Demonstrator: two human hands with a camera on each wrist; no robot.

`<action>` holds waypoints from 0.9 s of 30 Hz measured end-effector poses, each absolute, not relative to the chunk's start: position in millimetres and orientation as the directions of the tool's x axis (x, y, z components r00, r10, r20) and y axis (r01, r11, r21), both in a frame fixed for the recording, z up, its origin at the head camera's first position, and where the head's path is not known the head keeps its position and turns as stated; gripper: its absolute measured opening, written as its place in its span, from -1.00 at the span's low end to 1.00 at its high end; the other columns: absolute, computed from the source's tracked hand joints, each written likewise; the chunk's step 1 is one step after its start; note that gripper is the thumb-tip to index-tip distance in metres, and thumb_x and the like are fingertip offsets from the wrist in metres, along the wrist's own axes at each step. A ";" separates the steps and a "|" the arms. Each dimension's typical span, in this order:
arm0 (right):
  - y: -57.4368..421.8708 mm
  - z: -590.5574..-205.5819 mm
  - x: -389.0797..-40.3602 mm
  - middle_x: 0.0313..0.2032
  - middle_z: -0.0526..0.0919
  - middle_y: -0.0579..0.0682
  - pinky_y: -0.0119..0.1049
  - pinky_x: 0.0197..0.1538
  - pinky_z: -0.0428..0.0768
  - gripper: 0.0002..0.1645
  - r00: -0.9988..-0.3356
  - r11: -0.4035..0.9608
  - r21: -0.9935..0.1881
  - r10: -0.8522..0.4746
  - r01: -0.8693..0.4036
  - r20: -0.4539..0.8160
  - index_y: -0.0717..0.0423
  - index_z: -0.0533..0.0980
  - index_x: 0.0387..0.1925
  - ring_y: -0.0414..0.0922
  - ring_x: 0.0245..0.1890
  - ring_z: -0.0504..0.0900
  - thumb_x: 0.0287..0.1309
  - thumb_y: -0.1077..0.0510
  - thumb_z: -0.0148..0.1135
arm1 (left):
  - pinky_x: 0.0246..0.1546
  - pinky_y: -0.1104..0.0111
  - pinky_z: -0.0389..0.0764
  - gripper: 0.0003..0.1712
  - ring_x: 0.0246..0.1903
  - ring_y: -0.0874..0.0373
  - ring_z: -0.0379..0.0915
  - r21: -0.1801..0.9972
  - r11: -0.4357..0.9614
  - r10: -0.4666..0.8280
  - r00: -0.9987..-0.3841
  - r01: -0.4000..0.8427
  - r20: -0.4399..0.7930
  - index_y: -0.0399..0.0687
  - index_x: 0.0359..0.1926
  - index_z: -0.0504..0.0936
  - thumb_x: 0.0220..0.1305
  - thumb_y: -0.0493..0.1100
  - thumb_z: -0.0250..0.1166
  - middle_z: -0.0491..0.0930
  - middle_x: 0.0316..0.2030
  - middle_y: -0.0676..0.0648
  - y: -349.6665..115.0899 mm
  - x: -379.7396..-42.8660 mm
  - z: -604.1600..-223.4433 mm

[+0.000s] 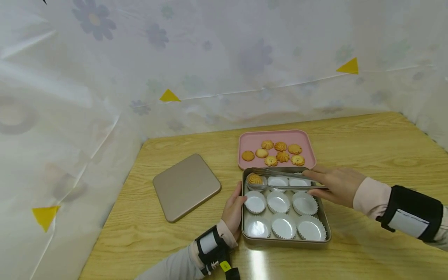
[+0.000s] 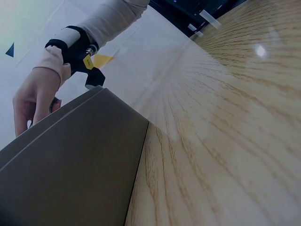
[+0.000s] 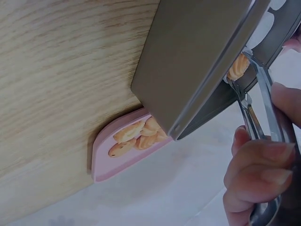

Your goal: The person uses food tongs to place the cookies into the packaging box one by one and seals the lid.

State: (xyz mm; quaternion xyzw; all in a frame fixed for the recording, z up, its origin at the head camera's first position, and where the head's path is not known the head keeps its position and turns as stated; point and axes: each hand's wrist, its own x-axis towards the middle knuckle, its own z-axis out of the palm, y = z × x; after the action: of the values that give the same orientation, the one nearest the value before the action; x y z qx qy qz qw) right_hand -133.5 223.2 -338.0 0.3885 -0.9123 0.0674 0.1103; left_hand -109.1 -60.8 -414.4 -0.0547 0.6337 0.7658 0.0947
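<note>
My right hand (image 1: 339, 184) holds metal tongs (image 1: 290, 187) over the back row of a metal baking tin (image 1: 287, 243). The tong arms are spread, their tips on either side of a swirled cookie (image 1: 254, 179). That cookie sits in the white paper cup at the tin's back left corner, also seen between the tong tips in the right wrist view (image 3: 238, 67). At the tin's left wall my left hand (image 1: 232, 212) grips the side, thumb at the rim. White paper cups (image 1: 278, 202) in three rows fill the tin, the other visible ones holding no cookie.
Behind the tin lies a pink tray (image 1: 290, 135) with several cookies (image 1: 280, 146) of different shapes. A flat metal lid (image 1: 187, 186) rests on the wooden table (image 1: 136, 241) to the left. Pale flowered sheeting (image 1: 224, 58) hangs along the back and sides.
</note>
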 end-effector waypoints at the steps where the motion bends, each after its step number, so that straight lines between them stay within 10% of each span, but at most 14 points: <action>1: 223.1 -338.3 -133.5 -0.20 0.67 0.04 -0.25 -0.55 0.54 -0.42 -0.672 0.688 -0.035 -0.695 -0.725 0.258 0.22 0.58 0.02 -0.39 -0.69 0.42 0.12 -0.13 0.33 | 0.47 0.06 -0.21 -0.29 0.49 -0.09 -0.29 0.960 -0.179 0.077 -0.975 -0.217 -0.207 -0.28 0.48 0.01 0.33 -0.28 -0.06 -0.06 0.50 -0.22 -60.8 -109.0 -414.1; 16: 222.3 -335.0 -133.6 -0.20 0.64 0.01 -0.28 -0.52 0.54 -0.40 -0.693 0.697 -0.067 -0.689 -0.714 0.214 0.22 0.56 0.06 -0.40 -0.65 0.45 0.06 -0.07 0.38 | 0.48 0.05 -0.22 -0.29 0.49 -0.08 -0.31 0.960 -0.177 0.086 -0.975 -0.216 -0.203 -0.27 0.49 0.00 0.34 -0.28 -0.07 -0.08 0.50 -0.21 -61.4 -108.1 -414.3; 23: 232.3 -314.8 -138.2 -0.01 0.67 0.16 -0.03 -0.13 0.66 -0.43 -0.721 0.700 -0.181 -0.683 -0.691 0.116 0.19 0.59 0.07 0.04 -0.14 0.70 0.07 -0.04 0.39 | 0.48 0.06 -0.23 -0.28 0.49 -0.08 -0.32 0.961 -0.182 0.087 -0.977 -0.206 -0.193 -0.29 0.48 0.00 0.32 -0.29 -0.06 -0.07 0.50 -0.21 -61.2 -107.7 -414.9; 27: 243.9 -301.2 -149.6 -0.16 0.65 -0.21 -0.29 -0.24 0.60 -0.53 -0.684 0.646 -0.243 -0.717 -0.724 0.132 0.09 0.62 0.01 -0.30 -0.25 0.60 0.06 0.00 0.40 | 0.48 0.06 -0.22 -0.28 0.49 -0.08 -0.31 0.962 -0.173 0.080 -0.976 -0.213 -0.202 -0.29 0.48 0.01 0.32 -0.29 -0.06 -0.06 0.50 -0.20 -61.1 -108.0 -414.6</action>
State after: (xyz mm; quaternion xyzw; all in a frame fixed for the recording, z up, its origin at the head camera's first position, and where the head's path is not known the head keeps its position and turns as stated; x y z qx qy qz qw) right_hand -149.6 243.9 -301.2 0.3972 -0.9070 0.1391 0.0119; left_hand -108.0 -61.1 -414.6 -0.0524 0.6357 0.7641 0.0959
